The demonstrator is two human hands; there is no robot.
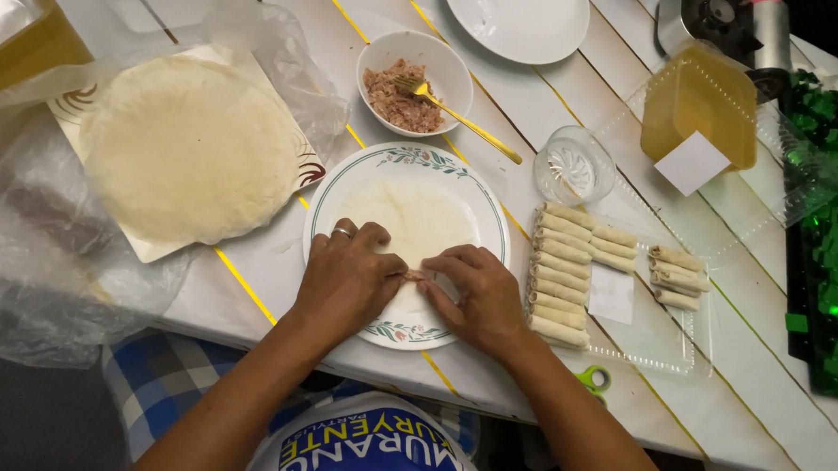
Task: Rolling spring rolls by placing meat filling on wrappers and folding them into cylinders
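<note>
At the frame's centre, my left hand point(346, 279) and right hand point(478, 295) press curled fingers point(437, 263) onto a thin spring roll wrapper point(420, 217) lying on the floral-rimmed plate point(318, 212), pinching its folded edge over a bit of meat filling point(415, 276). Finished rolls point(559, 275) sit to the right in a clear tray.

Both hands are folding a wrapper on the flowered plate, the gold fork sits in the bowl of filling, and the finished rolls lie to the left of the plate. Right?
Not quite: the head view shows the finished rolls on a clear tray to the right of the flowered plate. The rest holds: left hand and right hand fold the wrapper, gold fork in the bowl.
</note>
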